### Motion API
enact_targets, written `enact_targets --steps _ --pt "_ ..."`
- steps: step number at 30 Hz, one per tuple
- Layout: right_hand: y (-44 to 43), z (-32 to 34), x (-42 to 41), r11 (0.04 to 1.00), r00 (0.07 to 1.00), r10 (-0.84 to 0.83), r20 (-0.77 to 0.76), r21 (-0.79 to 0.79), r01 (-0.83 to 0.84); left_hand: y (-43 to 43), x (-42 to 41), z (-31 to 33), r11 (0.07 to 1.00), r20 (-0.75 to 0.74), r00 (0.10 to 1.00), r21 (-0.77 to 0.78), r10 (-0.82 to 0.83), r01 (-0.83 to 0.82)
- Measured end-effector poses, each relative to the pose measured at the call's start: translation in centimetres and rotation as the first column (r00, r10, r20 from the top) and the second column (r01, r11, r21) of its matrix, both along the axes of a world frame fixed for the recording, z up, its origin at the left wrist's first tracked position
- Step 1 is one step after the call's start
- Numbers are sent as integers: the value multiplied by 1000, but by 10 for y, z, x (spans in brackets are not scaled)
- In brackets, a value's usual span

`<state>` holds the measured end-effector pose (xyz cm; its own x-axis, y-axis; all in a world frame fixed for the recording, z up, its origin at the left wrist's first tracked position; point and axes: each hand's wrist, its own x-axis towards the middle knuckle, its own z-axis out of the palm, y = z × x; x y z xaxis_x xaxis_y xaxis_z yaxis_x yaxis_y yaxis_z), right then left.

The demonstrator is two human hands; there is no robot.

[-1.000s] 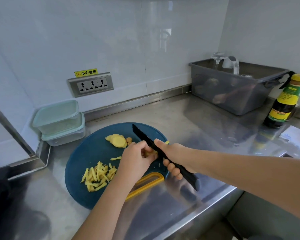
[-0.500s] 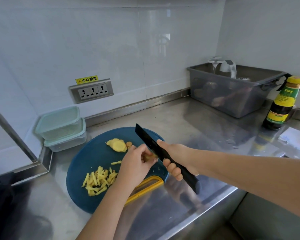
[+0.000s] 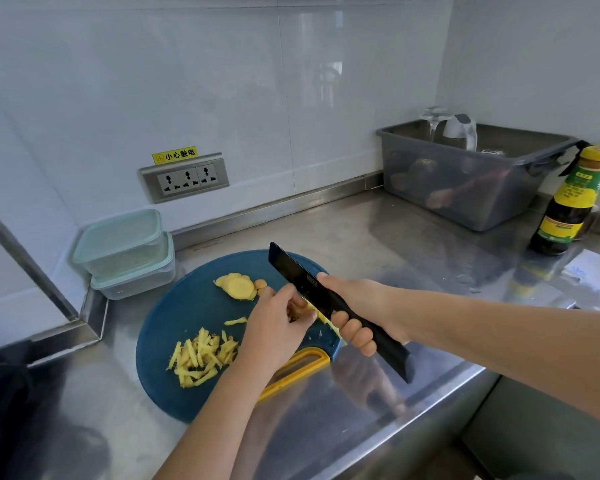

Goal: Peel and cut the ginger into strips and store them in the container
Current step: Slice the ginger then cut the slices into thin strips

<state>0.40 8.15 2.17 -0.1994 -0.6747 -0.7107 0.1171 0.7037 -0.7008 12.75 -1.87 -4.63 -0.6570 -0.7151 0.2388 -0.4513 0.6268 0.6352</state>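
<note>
Centre of frame: the right hand (image 3: 357, 304) curls its fingers round the black knife (image 3: 293, 268) where handle meets blade. The blade slants toward the upper left, and the handle end juts toward the lower right. Just left of the blade, the left hand (image 3: 274, 329) pinches a ginger piece (image 3: 316, 315) with bent fingertips. Only a yellow sliver shows, so its size and shape cannot be made out. Both work over a round blue cutting board (image 3: 177, 306), whose near rim is hidden by the left forearm. Ginger strips (image 3: 201, 355) lie heaped at lower left of the board, ginger slices (image 3: 238, 285) above them. Two stacked lidded containers (image 3: 122, 244) stand in the corner at left. At upper right stand a grey bin (image 3: 465, 188), its contents dim, and a sauce bottle (image 3: 568, 209).
</note>
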Motion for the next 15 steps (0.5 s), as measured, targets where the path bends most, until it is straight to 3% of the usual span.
enact_targets --steps 15 --pt "-4 -1 12 998 996 -5 -90 56 10 0 2 10 998 -20 1000 63 24 -22"
